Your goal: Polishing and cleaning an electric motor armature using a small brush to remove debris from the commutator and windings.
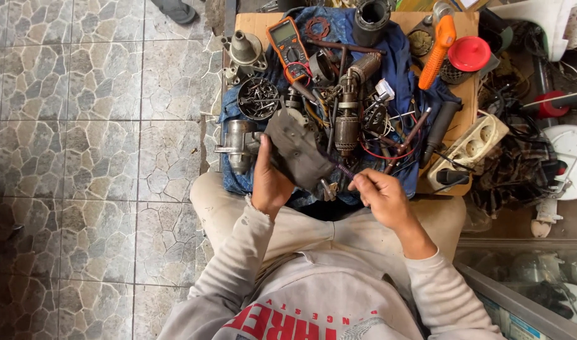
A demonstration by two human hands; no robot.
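Head view, looking down onto a small wooden table [468,94] draped with a crumpled blue cloth [399,60], the landmark for all that follows.

Left hand [269,182] at the cloth's near edge, wrapped around a dull grey, greasy motor housing [298,154] of blocky shape, tilted up off the cloth. Right hand [382,196] just right of the housing, fingers pinched narrow on a thin dark spring-like rod [342,169], ribbed in texture, its far tip touching the housing.

On the cloth's middle, beyond the housing: a rusty brown motor armature [348,119] with a wound copper core, upright along the cloth. Left of it a round black dish of loose metal screws [258,99]. At the cloth's far left, an orange-and-grey multimeter [288,43], rectangular, with pale screen and black dial. Hanging off the cloth's left edge, a smooth cast-metal gear case [238,145].

Right of the cloth, on bare wood: an orange plastic handle [437,53], a round red lid [469,53], and a cream rectangular socket strip [471,148] at the near right corner.

Left of the table, grey stone-patterned floor tiles [87,157].
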